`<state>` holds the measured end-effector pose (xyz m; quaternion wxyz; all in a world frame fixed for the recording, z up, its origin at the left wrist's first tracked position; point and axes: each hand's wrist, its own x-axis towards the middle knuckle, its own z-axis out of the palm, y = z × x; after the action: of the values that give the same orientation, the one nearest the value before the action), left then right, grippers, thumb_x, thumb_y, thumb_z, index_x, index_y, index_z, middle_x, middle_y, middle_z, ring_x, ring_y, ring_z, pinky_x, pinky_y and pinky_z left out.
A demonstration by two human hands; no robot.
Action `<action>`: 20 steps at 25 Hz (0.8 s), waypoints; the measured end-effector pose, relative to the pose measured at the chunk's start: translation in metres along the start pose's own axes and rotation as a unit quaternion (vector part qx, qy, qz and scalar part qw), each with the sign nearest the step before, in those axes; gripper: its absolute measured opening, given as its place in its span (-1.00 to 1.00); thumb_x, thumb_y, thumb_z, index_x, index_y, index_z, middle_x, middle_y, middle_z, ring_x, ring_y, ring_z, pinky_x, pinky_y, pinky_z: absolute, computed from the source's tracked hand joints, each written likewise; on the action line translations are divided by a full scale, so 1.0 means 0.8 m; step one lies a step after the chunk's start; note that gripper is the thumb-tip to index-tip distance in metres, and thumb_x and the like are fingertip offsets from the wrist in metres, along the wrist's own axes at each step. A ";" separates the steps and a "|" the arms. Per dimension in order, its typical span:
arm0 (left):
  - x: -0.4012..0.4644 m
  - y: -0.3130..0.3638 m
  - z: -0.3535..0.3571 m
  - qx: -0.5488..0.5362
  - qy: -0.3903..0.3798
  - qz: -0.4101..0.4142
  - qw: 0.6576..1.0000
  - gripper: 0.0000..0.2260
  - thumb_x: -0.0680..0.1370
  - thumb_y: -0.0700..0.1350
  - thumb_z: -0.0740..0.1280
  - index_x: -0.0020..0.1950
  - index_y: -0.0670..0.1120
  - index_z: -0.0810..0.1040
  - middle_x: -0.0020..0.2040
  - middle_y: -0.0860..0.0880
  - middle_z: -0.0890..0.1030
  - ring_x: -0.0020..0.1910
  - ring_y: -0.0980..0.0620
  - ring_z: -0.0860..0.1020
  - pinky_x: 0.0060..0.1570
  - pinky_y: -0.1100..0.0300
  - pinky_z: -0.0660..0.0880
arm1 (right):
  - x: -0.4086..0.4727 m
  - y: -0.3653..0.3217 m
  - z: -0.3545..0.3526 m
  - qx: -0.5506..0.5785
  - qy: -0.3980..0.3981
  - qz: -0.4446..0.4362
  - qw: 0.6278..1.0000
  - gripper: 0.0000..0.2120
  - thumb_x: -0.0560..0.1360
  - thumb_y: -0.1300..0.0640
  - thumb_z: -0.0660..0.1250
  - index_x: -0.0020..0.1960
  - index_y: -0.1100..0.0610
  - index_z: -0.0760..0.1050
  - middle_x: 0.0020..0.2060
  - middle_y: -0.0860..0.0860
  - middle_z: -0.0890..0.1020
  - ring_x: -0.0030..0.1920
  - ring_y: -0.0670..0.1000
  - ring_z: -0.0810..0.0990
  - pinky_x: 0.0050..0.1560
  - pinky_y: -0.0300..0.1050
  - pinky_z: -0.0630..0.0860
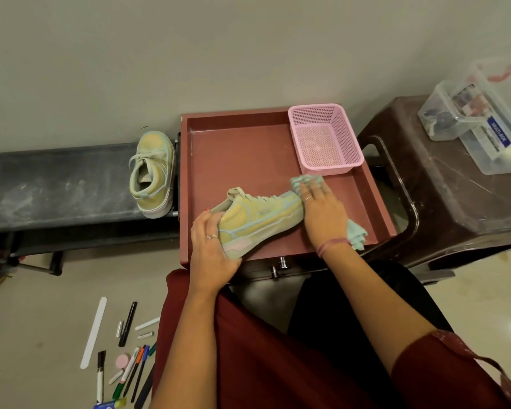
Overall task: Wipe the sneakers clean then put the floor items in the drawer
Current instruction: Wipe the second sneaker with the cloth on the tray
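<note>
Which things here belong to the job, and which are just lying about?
Job:
pale yellow-green sneaker under both hands
matching sneaker on the black bench
mint green cloth
open reddish drawer
pens and markers on the floor

Lying about:
pink mesh basket
clear plastic boxes
brown plastic stool

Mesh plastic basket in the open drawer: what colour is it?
Pink, seen clearly in the head view.

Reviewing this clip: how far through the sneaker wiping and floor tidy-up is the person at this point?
Early on. In hand: the left hand steadies a sneaker over the open drawer while the right hand wipes its toe with a green cloth. The other sneaker sits on the bench; whether it was wiped is unclear. Left: the pens and markers lie on the floor, and the pink basket holds nothing.
</note>
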<state>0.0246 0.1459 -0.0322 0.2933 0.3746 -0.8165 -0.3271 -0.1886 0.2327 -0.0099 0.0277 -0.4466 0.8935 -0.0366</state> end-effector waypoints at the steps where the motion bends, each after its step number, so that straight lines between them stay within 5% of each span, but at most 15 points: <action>1: -0.001 0.000 0.001 0.000 0.003 0.004 1.000 -0.25 0.24 -0.23 0.55 0.37 -0.03 0.30 0.29 0.11 0.25 0.36 0.10 0.20 0.34 0.06 0.27 | 0.000 0.002 -0.003 0.038 -0.010 0.026 0.999 -0.48 0.56 0.32 0.05 0.51 0.10 0.18 0.48 0.14 0.24 0.48 0.15 0.19 0.37 0.03 0.31; 4: 0.002 -0.001 0.004 -0.004 0.005 -0.007 1.000 -0.24 0.22 -0.27 0.53 0.34 -0.01 0.28 0.28 0.05 0.26 0.36 0.01 0.24 0.33 0.03 0.30 | -0.024 -0.034 -0.001 0.128 0.007 0.033 0.991 -0.35 0.45 0.44 0.06 0.52 0.18 0.11 0.50 0.19 0.15 0.50 0.17 0.12 0.46 0.00 0.13; 8: 0.002 0.000 0.006 -0.009 0.012 0.010 1.000 -0.26 0.25 -0.21 0.55 0.35 -0.06 0.30 0.27 0.06 0.27 0.30 0.17 0.20 0.31 0.11 0.27 | -0.076 -0.095 0.021 0.187 0.093 -0.095 0.973 -0.50 0.42 0.36 0.23 0.36 0.26 0.40 0.33 0.23 0.44 0.27 0.21 0.39 0.18 0.18 0.49; 13: 0.000 -0.003 0.007 0.000 0.004 -0.006 1.000 -0.24 0.19 -0.26 0.53 0.34 -0.06 0.33 0.26 0.02 0.29 0.30 0.07 0.25 0.26 0.18 0.26 | -0.064 -0.077 0.025 0.189 0.096 -0.074 0.975 -0.38 0.38 0.45 0.31 0.33 -0.03 0.36 0.46 0.08 0.25 0.34 0.17 0.27 0.10 0.16 0.49; 17: 0.001 -0.004 0.004 0.001 -0.001 -0.021 1.000 -0.24 0.19 -0.25 0.53 0.35 -0.08 0.35 0.26 0.01 0.31 0.31 0.01 0.27 0.26 0.17 0.28 | -0.041 -0.049 0.035 0.118 0.124 -0.217 0.961 -0.42 0.32 0.44 0.41 0.29 0.13 0.46 0.34 0.10 0.47 0.13 0.14 0.41 0.05 0.05 0.55; 20: 0.000 0.000 0.001 -0.001 -0.001 -0.029 1.000 -0.23 0.19 -0.25 0.53 0.36 -0.05 0.35 0.22 0.12 0.27 0.29 0.09 0.25 0.24 0.20 0.26 | -0.012 -0.003 0.026 0.078 0.156 -0.205 0.963 -0.56 0.39 0.33 0.43 0.24 0.09 0.52 0.19 0.06 0.60 0.04 0.09 0.42 -0.15 -0.03 0.57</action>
<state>0.0237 0.1459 -0.0329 0.2832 0.3969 -0.8054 -0.3370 -0.1794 0.2384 -0.0301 -0.0851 -0.6055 0.7704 -0.1806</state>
